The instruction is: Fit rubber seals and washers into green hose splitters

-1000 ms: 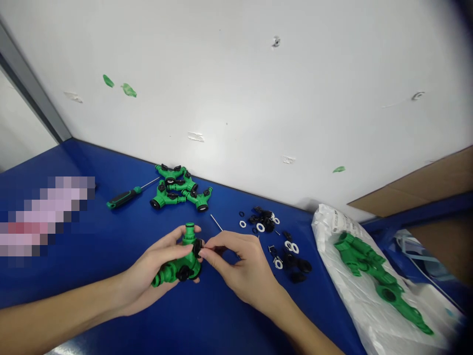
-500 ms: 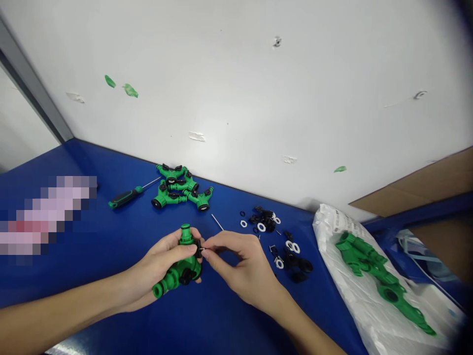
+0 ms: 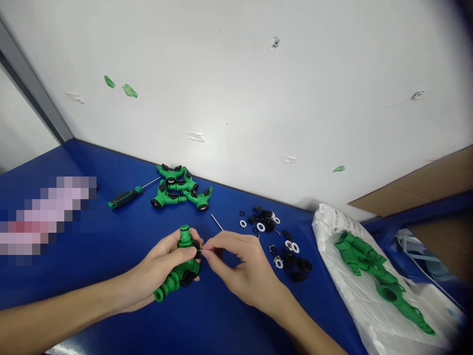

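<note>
head | hose splitter [image 3: 173,282] clenched in left hand [image 3: 158,266] | right hand [image 3: 240,261] pinching black knob [image 3: 197,246]

Left hand [image 3: 158,266] curled closed, palm up, left forearm [image 3: 62,296] coming in low from the left. Right hand [image 3: 242,266] in tight thumb-index pinch, fingertips just beside left thumb [image 3: 181,255], right forearm [image 3: 306,325] angled in from the near edge.
</note>
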{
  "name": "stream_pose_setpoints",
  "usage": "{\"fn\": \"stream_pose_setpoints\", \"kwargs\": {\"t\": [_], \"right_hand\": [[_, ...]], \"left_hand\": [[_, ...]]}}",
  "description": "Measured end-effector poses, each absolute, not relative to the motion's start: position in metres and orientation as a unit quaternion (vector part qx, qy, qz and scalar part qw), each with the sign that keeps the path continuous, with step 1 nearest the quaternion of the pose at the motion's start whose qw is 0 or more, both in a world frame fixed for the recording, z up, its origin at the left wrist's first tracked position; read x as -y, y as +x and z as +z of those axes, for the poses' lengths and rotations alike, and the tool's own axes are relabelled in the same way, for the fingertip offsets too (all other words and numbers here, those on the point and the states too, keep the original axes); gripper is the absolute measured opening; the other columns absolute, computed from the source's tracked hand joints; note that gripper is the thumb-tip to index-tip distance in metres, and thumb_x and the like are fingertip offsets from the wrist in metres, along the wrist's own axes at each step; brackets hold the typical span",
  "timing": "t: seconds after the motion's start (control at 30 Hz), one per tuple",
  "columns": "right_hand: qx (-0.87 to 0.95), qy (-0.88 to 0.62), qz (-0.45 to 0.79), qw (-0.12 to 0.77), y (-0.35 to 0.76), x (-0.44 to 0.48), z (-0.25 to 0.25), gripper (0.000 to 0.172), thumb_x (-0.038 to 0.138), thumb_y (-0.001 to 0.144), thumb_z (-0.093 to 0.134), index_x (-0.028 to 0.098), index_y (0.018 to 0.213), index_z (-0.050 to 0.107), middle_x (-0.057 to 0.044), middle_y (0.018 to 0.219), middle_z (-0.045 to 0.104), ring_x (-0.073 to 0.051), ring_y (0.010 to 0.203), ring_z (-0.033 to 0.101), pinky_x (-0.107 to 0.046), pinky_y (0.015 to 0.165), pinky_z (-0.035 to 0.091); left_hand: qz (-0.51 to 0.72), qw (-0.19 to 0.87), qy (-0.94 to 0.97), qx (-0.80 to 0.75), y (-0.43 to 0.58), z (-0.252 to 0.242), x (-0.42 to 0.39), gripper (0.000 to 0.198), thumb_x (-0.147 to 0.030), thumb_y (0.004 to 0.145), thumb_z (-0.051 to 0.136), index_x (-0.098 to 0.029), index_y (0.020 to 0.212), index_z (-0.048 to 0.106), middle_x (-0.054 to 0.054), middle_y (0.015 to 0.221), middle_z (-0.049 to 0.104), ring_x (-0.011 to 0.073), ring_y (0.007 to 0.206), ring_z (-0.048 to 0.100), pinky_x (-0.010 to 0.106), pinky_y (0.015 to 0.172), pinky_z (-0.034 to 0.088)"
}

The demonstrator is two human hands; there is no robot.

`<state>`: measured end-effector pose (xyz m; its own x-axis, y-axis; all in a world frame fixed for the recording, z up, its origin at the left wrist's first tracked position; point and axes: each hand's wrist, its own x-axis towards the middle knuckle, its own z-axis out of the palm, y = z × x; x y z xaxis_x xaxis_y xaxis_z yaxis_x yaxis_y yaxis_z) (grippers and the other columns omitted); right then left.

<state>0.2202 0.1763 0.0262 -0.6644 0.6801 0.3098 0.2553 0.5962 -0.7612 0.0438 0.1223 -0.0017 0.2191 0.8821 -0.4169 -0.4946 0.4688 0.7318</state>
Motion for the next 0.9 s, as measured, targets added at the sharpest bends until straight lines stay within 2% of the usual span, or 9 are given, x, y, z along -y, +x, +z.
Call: {"fn": "stream_pose_setpoints", "kwargs": {"t": [0.2, 0.37, 0.5, 0.6, 0.9], "right_hand": [[0.847, -0.302, 0.328, 0.289, 0.2185, -0.1729, 0.0156, 0.009, 0.014, 0.088, 0.055, 0.019, 0.086, 0.063, 0.0, 0.072, 0.062, -0.011, 0.063, 0.057, -0.023, 0.06, 0.046], [0.858, -0.284, 0.323, 0.281, 0.22, -0.1734, 0.0172, 0.012, 0.012, 0.089, 0.053, 0.019, 0.091, 0.062, -0.002, 0.078, 0.064, -0.013, 0.067, 0.058, -0.024, 0.062, 0.047], [0.846, -0.297, 0.335, 0.29, 0.2199, -0.1747, 0.0207, 0.009, 0.014, 0.089, 0.056, 0.018, 0.089, 0.064, -0.001, 0.074, 0.065, -0.012, 0.063, 0.057, -0.023, 0.059, 0.046], [0.854, -0.289, 0.327, 0.284, 0.2197, -0.1753, 0.0194, 0.013, 0.012, 0.09, 0.054, 0.018, 0.088, 0.065, -0.001, 0.075, 0.066, -0.011, 0.062, 0.056, -0.023, 0.057, 0.044], [0.877, -0.225, 0.321, 0.278, 0.2214, -0.1754, 0.0194, 0.014, 0.009, 0.092, 0.052, 0.017, 0.097, 0.064, -0.004, 0.083, 0.063, -0.012, 0.071, 0.057, -0.023, 0.065, 0.046]], "left_hand": [[0.463, 0.743, 0.231, -0.424, 0.0453, -0.0034, -0.1231, 0.017, -0.031, 0.081, 0.07, -0.023, 0.092, 0.06, -0.002, 0.081, 0.058, 0.0151, 0.08, 0.057, 0.03, 0.074, 0.053], [0.462, 0.745, 0.225, -0.426, 0.0457, -0.0058, -0.1241, 0.017, -0.03, 0.082, 0.069, -0.022, 0.094, 0.061, -0.001, 0.082, 0.06, 0.0147, 0.079, 0.057, 0.03, 0.073, 0.053], [0.468, 0.741, 0.23, -0.422, 0.0454, -0.0069, -0.1233, 0.018, -0.03, 0.082, 0.069, -0.023, 0.097, 0.062, -0.001, 0.084, 0.059, 0.0153, 0.082, 0.056, 0.031, 0.075, 0.053], [0.465, 0.742, 0.232, -0.424, 0.0454, -0.0069, -0.1229, 0.017, -0.029, 0.082, 0.068, -0.023, 0.096, 0.062, -0.001, 0.082, 0.059, 0.0148, 0.08, 0.056, 0.03, 0.074, 0.053], [0.468, 0.742, 0.217, -0.428, 0.0452, -0.0065, -0.1226, 0.015, -0.029, 0.082, 0.069, -0.023, 0.094, 0.062, -0.001, 0.079, 0.06, 0.0149, 0.077, 0.058, 0.03, 0.073, 0.052]]}}
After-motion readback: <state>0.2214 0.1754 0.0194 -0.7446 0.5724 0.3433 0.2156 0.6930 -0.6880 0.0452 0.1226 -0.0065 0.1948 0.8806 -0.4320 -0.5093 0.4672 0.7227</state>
